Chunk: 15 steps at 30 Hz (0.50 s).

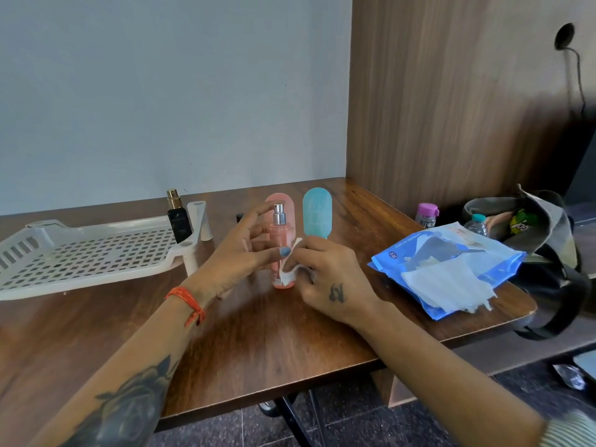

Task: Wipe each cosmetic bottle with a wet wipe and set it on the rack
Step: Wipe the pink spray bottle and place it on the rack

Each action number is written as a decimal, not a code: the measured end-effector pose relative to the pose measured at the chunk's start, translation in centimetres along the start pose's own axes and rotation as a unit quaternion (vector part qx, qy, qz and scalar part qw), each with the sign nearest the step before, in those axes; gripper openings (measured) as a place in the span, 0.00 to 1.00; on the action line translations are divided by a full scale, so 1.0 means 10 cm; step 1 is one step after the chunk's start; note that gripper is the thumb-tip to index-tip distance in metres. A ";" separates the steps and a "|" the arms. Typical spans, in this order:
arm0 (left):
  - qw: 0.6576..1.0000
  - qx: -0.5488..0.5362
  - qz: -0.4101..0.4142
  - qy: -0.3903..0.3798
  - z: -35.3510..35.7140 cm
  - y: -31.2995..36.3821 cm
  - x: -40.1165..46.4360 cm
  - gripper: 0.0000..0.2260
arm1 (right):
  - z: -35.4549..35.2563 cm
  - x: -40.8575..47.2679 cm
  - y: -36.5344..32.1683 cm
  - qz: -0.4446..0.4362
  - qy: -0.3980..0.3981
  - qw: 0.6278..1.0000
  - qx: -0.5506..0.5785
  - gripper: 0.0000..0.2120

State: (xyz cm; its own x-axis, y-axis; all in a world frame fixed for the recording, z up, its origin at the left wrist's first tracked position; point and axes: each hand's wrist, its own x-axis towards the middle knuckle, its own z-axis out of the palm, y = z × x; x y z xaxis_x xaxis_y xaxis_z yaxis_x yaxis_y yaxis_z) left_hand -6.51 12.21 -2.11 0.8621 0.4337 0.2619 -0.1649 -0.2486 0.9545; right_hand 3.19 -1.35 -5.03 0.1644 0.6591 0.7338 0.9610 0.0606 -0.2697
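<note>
Pink spray bottle (281, 250) upright on worktop (258, 333), long axis vertical — steadied by left hand (240, 250); wet wipe (290, 269) pinched against its lower right side by right hand (325, 279); rack (96, 250) lies leftward — left hand nearer.

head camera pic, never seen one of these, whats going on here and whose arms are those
There is one picture, from a camera worn on a person's head, looking down at their own arms. The left hand steadies a pink spray bottle standing on the wooden table, with fingers on its silver top and side. The right hand pinches a wet wipe against the bottle. Behind it stand a pink bottle and a teal bottle. At left lies a white rack with a black bottle at its far corner. At right lies a blue pack of wipes.
</note>
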 end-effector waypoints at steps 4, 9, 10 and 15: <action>1.000 -0.003 -0.009 0.008 0.00 0.01 -0.01 0.31 | 0.00 0.00 0.01 -0.011 -0.010 1.000 -0.008 0.04; 0.999 -0.023 -0.025 0.002 -0.01 0.00 -0.01 0.33 | 0.03 0.04 0.00 0.007 0.124 0.992 -0.008 0.01; 0.999 -0.025 -0.022 0.000 -0.01 0.00 -0.01 0.32 | 0.03 0.03 0.01 0.010 0.097 0.995 -0.002 0.02; 1.000 -0.028 -0.007 0.011 -0.01 -0.02 0.01 0.28 | -0.01 -0.01 0.06 0.038 -0.047 0.998 -0.005 0.04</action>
State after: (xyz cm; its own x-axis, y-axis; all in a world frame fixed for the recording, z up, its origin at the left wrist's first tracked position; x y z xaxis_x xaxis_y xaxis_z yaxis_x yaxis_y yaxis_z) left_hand -6.42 12.37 -2.31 0.8540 0.4557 0.2509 -0.1804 -0.1929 0.9645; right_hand 3.73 -1.42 -5.17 0.2165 0.7293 0.6490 0.9486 0.0001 -0.3165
